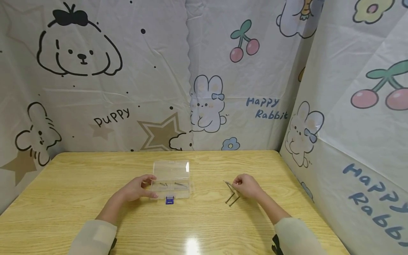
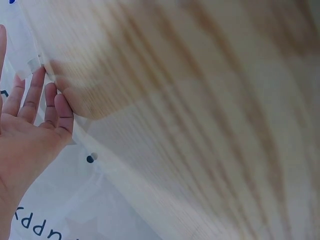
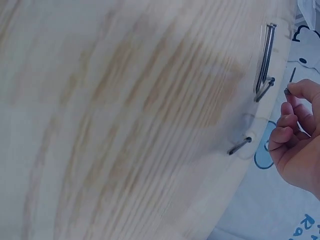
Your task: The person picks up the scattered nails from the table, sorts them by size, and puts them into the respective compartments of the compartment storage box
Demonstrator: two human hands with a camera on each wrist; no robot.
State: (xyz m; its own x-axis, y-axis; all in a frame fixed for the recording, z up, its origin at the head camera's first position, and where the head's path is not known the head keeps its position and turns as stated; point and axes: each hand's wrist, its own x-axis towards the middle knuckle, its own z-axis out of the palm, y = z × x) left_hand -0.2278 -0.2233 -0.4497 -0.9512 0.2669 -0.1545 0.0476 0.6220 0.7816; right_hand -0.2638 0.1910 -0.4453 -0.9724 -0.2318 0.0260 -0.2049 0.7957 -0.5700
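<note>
A clear plastic box (image 1: pixel 171 194) with a blue latch (image 1: pixel 170 200) stands on the table, its clear lid (image 1: pixel 171 169) raised at the back. A few nails (image 1: pixel 180 184) lie in its compartments. My left hand (image 1: pixel 137 187) holds the box's left end, thumb at the front corner and fingers farther back. To the right of the box, my right hand (image 1: pixel 247 185) pinches a nail (image 3: pixel 293 75) near its head, between thumb and forefinger. Several loose nails (image 3: pixel 240 145) lie on the table beside that hand.
A wood-grain table (image 1: pixel 197 230) carries everything. Behind it and along its right side hangs a printed cloth (image 1: pixel 204 53) with cartoon figures.
</note>
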